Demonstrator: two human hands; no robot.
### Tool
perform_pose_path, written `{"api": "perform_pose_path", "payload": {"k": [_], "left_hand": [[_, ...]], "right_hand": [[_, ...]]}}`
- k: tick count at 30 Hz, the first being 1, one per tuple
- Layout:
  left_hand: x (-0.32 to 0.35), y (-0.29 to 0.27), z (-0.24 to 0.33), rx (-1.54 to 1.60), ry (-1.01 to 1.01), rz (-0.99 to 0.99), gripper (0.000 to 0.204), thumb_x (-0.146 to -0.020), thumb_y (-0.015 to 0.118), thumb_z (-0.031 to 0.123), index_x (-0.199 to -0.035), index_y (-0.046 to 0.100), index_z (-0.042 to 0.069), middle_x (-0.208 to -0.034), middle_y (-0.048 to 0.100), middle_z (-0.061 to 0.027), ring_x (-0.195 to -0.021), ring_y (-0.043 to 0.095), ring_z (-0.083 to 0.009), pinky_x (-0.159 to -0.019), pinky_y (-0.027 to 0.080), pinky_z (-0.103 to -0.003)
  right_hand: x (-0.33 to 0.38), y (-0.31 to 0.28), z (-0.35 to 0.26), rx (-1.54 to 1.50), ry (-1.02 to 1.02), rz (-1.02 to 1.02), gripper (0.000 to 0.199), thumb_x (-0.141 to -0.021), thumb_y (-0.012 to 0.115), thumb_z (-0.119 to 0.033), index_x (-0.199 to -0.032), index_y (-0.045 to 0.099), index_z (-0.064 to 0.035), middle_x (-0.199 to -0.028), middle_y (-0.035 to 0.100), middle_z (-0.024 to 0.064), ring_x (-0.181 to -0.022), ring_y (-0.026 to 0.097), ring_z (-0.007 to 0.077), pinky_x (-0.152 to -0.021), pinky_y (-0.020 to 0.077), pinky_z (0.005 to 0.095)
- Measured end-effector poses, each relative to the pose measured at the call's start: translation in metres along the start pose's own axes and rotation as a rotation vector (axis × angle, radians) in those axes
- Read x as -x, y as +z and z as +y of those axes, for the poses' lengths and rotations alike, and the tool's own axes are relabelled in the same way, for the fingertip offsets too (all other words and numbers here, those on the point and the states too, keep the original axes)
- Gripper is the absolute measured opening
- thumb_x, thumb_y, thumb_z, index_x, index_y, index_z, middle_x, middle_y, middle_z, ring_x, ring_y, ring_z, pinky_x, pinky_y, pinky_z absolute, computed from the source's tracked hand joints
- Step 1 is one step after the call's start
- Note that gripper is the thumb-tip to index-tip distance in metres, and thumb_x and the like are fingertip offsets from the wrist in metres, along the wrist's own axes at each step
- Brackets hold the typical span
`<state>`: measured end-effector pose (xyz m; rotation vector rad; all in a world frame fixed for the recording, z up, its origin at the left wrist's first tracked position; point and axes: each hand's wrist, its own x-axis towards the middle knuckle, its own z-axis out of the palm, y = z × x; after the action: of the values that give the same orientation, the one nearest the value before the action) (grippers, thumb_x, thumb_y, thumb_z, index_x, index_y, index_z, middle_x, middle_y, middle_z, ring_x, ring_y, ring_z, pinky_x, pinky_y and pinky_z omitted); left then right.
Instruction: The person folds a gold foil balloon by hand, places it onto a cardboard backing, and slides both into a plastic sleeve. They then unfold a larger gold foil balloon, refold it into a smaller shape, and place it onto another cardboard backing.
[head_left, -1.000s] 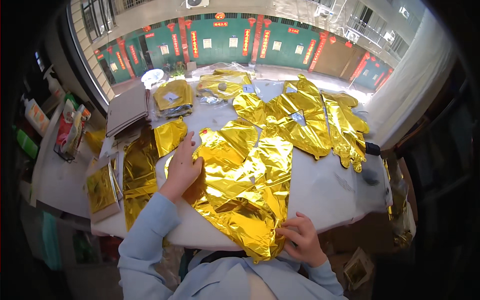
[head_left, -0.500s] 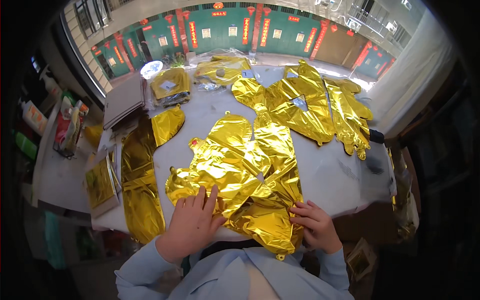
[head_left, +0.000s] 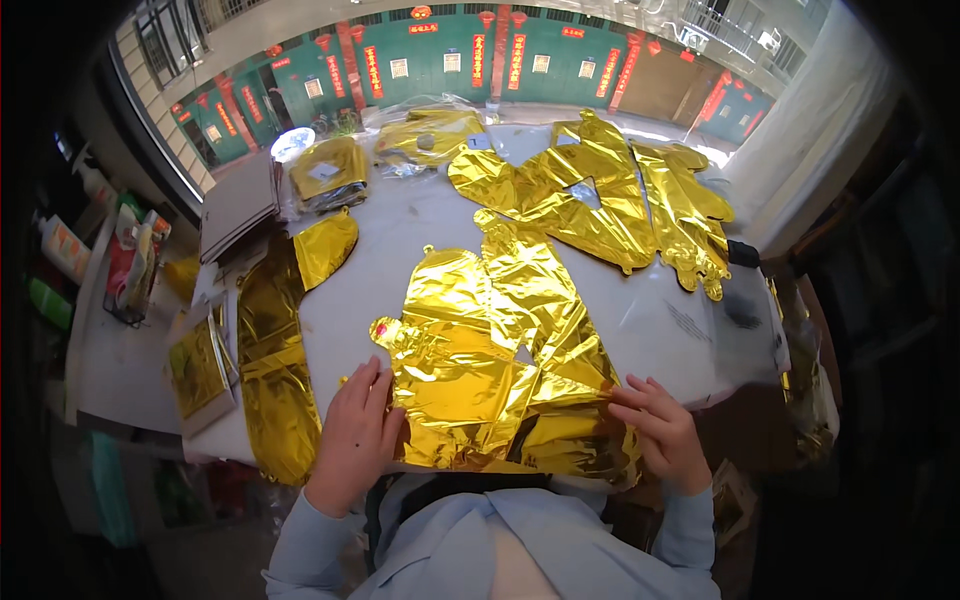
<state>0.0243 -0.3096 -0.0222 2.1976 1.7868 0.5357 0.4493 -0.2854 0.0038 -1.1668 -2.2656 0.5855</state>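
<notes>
The flat gold foil balloon (head_left: 450, 365) lies before you on the white table (head_left: 340, 260), its lower edge at or near the table's front edge. Your left hand (head_left: 352, 435) is at its left edge, fingers extended and close together, thumb apart, beside the foil. Your right hand (head_left: 668, 435) is at the lower right corner, fingers slightly parted and half bent. Whether either hand pinches the film cannot be told.

CAUTION: Uneven tension between your hands could crease or tear the thin film. Loose foil at the front edge could slide toward your lap if one side is left unsupported. Projecting tabs could fold under if the sheet is dragged.

SURROUNDINGS: The long gold foil piece (head_left: 272, 370) lies just beside your left hand and limits leftward travel. Beyond the balloon's upper tip, the pierced gold foil sheet (head_left: 625, 205) and the narrow gold foil piece (head_left: 685, 220) restrict the far right. The brown cardboard sheets (head_left: 238, 205), folded foil stack (head_left: 328, 170) and clear plastic bag (head_left: 425, 140) occupy the far left and rear.
</notes>
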Motion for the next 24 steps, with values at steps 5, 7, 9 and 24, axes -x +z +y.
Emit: {"api": "perform_pose_path", "payload": {"k": [5, 7, 9, 24], "left_hand": [[0.035, -0.010, 0.028, -0.018, -0.107, -0.060, 0.059, -0.098, 0.068, 0.019, -0.148, 0.050, -0.007, -0.158, 0.044, -0.0300, -0.143, 0.046, -0.0473, -0.118, 0.039, -0.052], [0.049, -0.008, 0.031, -0.084, -0.087, -0.071, 0.060, -0.098, 0.069, 0.020, -0.148, 0.051, -0.007, -0.160, 0.041, -0.0307, -0.143, 0.044, -0.0476, -0.117, 0.040, -0.052], [0.054, -0.016, 0.038, -0.055, -0.099, -0.095, 0.061, -0.098, 0.069, 0.021, -0.149, 0.050, -0.007, -0.161, 0.040, -0.0310, -0.144, 0.043, -0.0475, -0.117, 0.040, -0.052], [0.004, -0.001, 0.013, 0.012, -0.040, 0.012, 0.061, -0.093, 0.074, 0.019, -0.147, 0.055, -0.002, -0.156, 0.051, -0.0243, -0.145, 0.045, -0.0444, -0.120, 0.039, -0.049]], "right_hand": [[-0.012, 0.037, -0.021, 0.178, 0.027, -0.162, 0.049, -0.095, 0.073, -0.020, -0.143, 0.065, -0.0113, -0.155, 0.055, 0.0154, -0.146, 0.050, 0.0386, -0.122, 0.0336, 0.0577], [-0.013, 0.042, -0.014, 0.215, 0.048, -0.102, 0.051, -0.095, 0.073, -0.019, -0.144, 0.064, -0.0118, -0.155, 0.055, 0.0151, -0.148, 0.048, 0.0384, -0.124, 0.0301, 0.0574], [-0.019, 0.041, -0.009, 0.188, 0.079, -0.092, 0.049, -0.095, 0.071, -0.017, -0.144, 0.064, -0.0118, -0.156, 0.055, 0.0146, -0.149, 0.047, 0.0380, -0.125, 0.0282, 0.0570], [-0.098, 0.047, 0.035, 0.143, -0.252, -0.142, 0.044, -0.096, 0.068, -0.011, -0.140, 0.067, -0.0148, -0.152, 0.061, 0.0097, -0.146, 0.052, 0.0351, -0.125, 0.0334, 0.0542]]}}
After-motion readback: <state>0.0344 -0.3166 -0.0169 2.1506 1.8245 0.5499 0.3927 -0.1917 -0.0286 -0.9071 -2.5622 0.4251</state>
